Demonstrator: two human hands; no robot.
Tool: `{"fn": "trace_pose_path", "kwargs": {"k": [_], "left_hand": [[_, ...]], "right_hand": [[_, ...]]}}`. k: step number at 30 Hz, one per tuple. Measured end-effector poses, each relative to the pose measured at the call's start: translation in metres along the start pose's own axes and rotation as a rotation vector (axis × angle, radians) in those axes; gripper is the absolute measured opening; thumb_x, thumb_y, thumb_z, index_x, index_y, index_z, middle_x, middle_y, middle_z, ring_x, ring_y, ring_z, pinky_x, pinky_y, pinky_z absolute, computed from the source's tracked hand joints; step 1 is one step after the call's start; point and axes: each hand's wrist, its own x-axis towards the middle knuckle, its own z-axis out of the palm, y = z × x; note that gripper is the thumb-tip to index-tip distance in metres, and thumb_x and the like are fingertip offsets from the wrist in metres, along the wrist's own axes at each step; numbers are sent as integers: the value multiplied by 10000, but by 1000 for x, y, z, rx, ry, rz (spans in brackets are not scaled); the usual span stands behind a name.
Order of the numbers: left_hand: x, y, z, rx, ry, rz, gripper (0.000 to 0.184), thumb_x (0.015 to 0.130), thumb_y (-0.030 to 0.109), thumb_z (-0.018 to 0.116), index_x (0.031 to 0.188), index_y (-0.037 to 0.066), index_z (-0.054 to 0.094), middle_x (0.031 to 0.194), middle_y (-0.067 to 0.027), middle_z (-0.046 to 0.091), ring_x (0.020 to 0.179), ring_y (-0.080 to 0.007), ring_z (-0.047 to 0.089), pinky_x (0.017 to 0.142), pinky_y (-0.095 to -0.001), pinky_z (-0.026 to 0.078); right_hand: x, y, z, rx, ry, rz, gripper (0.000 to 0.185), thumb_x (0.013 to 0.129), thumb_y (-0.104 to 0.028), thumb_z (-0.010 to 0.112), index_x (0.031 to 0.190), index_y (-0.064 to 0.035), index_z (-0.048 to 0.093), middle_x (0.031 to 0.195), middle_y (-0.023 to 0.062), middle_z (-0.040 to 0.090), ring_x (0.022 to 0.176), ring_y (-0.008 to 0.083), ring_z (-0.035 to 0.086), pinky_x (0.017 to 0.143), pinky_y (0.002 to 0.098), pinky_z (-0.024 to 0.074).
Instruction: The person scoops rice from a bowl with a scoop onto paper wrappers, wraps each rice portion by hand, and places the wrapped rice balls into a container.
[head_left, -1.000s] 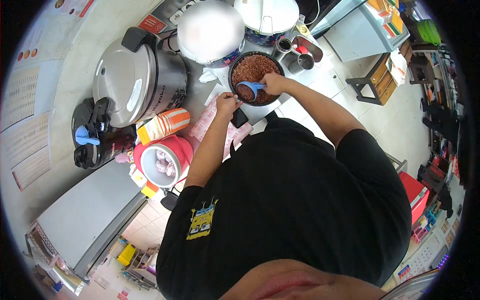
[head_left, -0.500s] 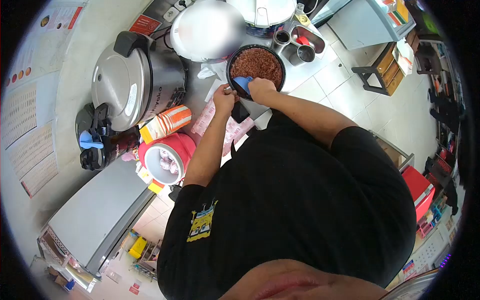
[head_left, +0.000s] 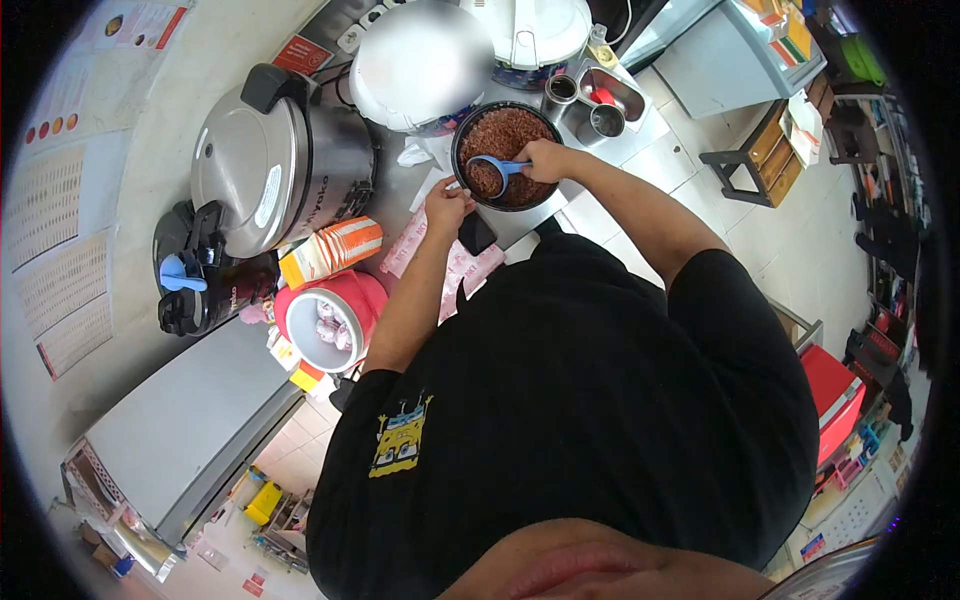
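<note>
A round black pot [head_left: 556, 186] of reddish-brown rice [head_left: 508, 128] stands on the metal counter. My right hand [head_left: 546, 160] is closed around the handle of a blue rice scoop [head_left: 512, 167], whose bowl carries rice and hangs over the pot's near left part. At the left rim of the pot is my left hand [head_left: 447, 205], with thumb and fingers pinched together on the edge. A black phone-like slab [head_left: 477, 232] lies beside that hand, and pink-and-white printed paper [head_left: 408, 245] is spread partly under the left forearm.
A large steel rice cooker [head_left: 255, 165] stands left, near an orange-and-white pack [head_left: 340, 245] and a pink cooler tub [head_left: 368, 292] containing wrapped bundles. White-lidded pots [head_left: 415, 65] sit behind the black pot. Steel cups [head_left: 606, 121] and a small metal pan [head_left: 628, 92] are at right.
The blue scoop has come up out of the rice with a load in it, its bowl now facing up. My right hand has shifted slightly right; my left hand stays near the rim.
</note>
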Motion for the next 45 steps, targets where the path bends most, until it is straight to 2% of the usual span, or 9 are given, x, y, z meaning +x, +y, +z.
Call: {"fn": "trace_pose_path", "kwargs": {"k": [9,24,31,36,38,39,41,43,45], "left_hand": [[-30,-11,28,-28,137,-40,308,953,-6,610,1252,-55,552,1006,-162,616,759,-244,696,650,-335,640],[-21,-8,26,-113,133,-179,228,905,-64,620,1090,43,539,1024,-83,569,833,-191,634,692,-317,653],[-25,-3,23,-151,110,-182,209,916,-53,634,1080,44,549,970,-73,570,789,-188,642,694,-325,652],[-27,-11,11,-170,42,-140,183,938,41,662,1098,28,574,966,-84,595,769,-187,656,691,-327,638],[-32,-23,-3,13,75,-88,286,941,146,693,1181,9,619,1076,-167,634,763,-212,694,642,-312,609],[-19,-56,-23,166,127,-31,441,888,309,760,1197,15,650,1176,-206,644,919,-266,701,751,-367,583],[-34,-92,-52,649,620,162,587,832,429,779,1240,30,644,1233,-234,636,1113,-328,639,932,-427,513],[-44,-138,-90,964,888,-185,890,759,496,795,1418,3,457,1303,-246,592,1209,-406,568,1058,-445,435],[-77,-116,-108,661,898,-655,1009,690,522,832,1423,-19,396,1312,-263,574,1219,-438,557,1065,-452,442]], "right_hand": [[-15,-43,-18,-300,-34,312,277,841,-154,613,1041,-18,747,1114,244,706,1059,381,691,907,456,558],[5,-62,4,-253,-81,155,253,792,-70,593,969,44,735,1029,274,706,1031,411,683,909,455,545],[19,-22,-5,-56,-81,134,292,849,-177,614,1053,-13,741,896,248,722,862,357,712,791,441,542],[9,4,1,217,-6,148,326,892,-221,598,1141,-76,750,588,67,591,464,164,526,460,346,411],[-8,-9,-11,254,-7,230,344,913,-218,589,1199,-94,735,592,48,585,446,151,502,432,329,382],[-17,-17,-17,324,5,296,349,895,-235,611,1183,-86,741,726,107,661,608,195,590,583,339,455],[-36,-30,-30,386,39,363,382,876,-259,646,1197,-72,736,842,120,732,717,190,644,680,326,514],[-39,-6,-18,453,66,313,367,909,-220,621,1227,-67,721,732,49,632,599,134,531,561,298,417],[-43,-7,-19,564,63,285,368,943,-140,584,1285,-51,686,645,-41,504,516,62,408,465,256,322]]}}
